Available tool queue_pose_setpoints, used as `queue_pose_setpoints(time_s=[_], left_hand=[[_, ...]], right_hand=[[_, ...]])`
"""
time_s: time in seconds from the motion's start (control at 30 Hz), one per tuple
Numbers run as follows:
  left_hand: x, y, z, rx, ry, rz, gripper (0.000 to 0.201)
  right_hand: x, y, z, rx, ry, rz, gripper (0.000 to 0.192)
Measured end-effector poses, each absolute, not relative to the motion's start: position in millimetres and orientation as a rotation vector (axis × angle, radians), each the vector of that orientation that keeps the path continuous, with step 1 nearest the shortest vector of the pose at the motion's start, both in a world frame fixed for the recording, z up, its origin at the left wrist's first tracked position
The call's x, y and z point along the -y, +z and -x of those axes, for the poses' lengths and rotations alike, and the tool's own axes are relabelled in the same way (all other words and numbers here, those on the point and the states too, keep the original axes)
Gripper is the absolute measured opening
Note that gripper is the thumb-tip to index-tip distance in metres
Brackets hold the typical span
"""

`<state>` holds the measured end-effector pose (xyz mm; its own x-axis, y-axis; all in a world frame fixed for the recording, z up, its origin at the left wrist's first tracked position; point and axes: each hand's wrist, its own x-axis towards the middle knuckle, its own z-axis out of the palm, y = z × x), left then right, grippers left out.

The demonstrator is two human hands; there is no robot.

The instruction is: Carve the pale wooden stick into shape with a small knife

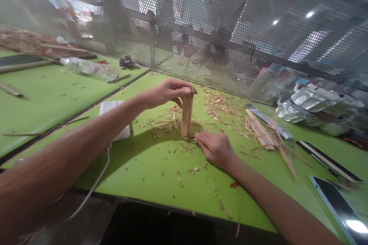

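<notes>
Left hand (pixel 166 92) is pinching the top of a wooden block (pixel 186 116) standing upright on the green bench (pixel 149 168); right hand (pixel 215 147) rests on the bench right at the block's base, fingers (pixel 201 138) touching it; wood shavings (pixel 163 120) scattered all around; thin wood strips (pixel 263 132) piled off to the right; a white charger (pixel 113 116) sits left; a phone (pixel 339 206) lies near the right edge.

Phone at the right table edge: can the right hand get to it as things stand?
Probably yes. The right hand rests on the green table at the foot of the upright wooden stick, seemingly holding nothing. Only shavings and bare tabletop lie between it and the phone.
</notes>
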<state>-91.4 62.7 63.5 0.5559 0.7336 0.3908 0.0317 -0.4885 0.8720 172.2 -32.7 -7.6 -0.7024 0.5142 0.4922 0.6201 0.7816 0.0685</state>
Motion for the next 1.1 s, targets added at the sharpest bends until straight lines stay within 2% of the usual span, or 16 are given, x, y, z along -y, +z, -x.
queue_pose_setpoints(time_s=[0.33,0.57,0.7,0.87,1.1], left_hand=[[-45.2,77.5,79.0,-0.623,0.984,-1.983,0.023],[-61.4,61.2,83.7,-0.853,1.196,-1.681,0.018],[-64.6,50.4,79.3,-0.77,1.212,-1.464,0.013],[-57.5,47.6,72.3,-0.475,1.01,-1.311,0.019],[-50.7,40.7,65.6,-0.434,0.917,-1.273,0.03]], right_hand=[[32.8,3.4,-173.5,2.229,-0.137,0.9,0.021],[29.5,3.4,-181.1,1.996,0.243,0.985,0.021],[29.3,5.8,-186.8,1.801,0.505,1.126,0.03],[28.9,14.6,-197.5,1.787,0.727,1.132,0.032],[20.2,17.8,-210.2,1.585,0.725,1.154,0.04]])
